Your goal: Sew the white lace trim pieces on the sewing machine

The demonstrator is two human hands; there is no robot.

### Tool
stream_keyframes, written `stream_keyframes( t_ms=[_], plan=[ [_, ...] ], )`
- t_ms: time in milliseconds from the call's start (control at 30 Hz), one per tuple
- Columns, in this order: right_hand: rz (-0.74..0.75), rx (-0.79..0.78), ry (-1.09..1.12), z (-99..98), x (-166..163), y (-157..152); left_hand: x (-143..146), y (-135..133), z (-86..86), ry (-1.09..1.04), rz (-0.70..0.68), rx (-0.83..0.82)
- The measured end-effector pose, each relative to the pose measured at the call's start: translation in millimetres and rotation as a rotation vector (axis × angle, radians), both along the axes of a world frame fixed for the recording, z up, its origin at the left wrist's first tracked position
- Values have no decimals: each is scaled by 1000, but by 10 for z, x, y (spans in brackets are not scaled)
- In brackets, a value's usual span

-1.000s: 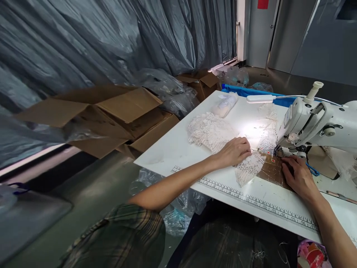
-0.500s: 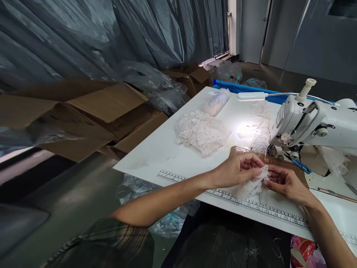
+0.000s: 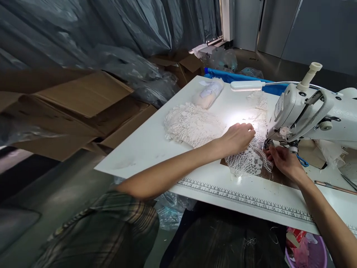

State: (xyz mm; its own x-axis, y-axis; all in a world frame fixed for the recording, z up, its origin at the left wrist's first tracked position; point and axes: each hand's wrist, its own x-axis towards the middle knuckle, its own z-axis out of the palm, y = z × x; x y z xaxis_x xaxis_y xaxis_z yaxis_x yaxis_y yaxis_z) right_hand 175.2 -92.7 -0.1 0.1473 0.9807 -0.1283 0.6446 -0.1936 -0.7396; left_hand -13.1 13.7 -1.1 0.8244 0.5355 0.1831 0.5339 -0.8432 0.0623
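Note:
A white lace piece (image 3: 247, 162) lies flat on the white table (image 3: 156, 149) in front of the white sewing machine (image 3: 312, 115), partly over a brown patch. My left hand (image 3: 237, 138) rests palm down on the lace's upper edge. At the needle area, my right hand (image 3: 283, 160) pinches the lace's right edge with its fingertips. A lamp (image 3: 247, 85) lights the spot.
A pile of white lace (image 3: 192, 124) and a wrapped bundle (image 3: 208, 95) lie further back on the table. Open cardboard boxes (image 3: 83, 111) and plastic sheeting stand to the left. A ruler (image 3: 251, 201) runs along the table's front edge. Scissors (image 3: 334, 186) lie at right.
The lace piece, held up between both hands half a second ago, now lies flat by the needle. Both hands moved forward to the machine.

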Motion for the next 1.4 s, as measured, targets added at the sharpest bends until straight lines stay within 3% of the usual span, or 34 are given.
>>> stream_keyframes(
  t_ms=[100,200,333,567,867,1067,1233,1400],
  plan=[
    [67,-17,-129,0,-15,-57,161,59,-98,-5,-107,-29],
    [17,-6,-257,-16,-45,-92,272,159,-174,-55,-150,54],
    [-50,38,-210,-50,-43,-103,223,223,-183,-188,-140,178],
    [-145,31,-183,-71,-26,-101,-92,-42,-187,-183,-502,81],
    [-74,165,-66,-121,-108,-264,-119,-132,-233,-229,-425,105],
    [77,289,-259,-156,-204,-299,-84,-206,-211,-386,-514,93],
    [171,286,-371,-126,-225,-315,-41,-226,-261,-345,-559,-3],
    [262,189,-171,2,13,-244,-42,-188,-341,-273,-484,-89]
  ],
)
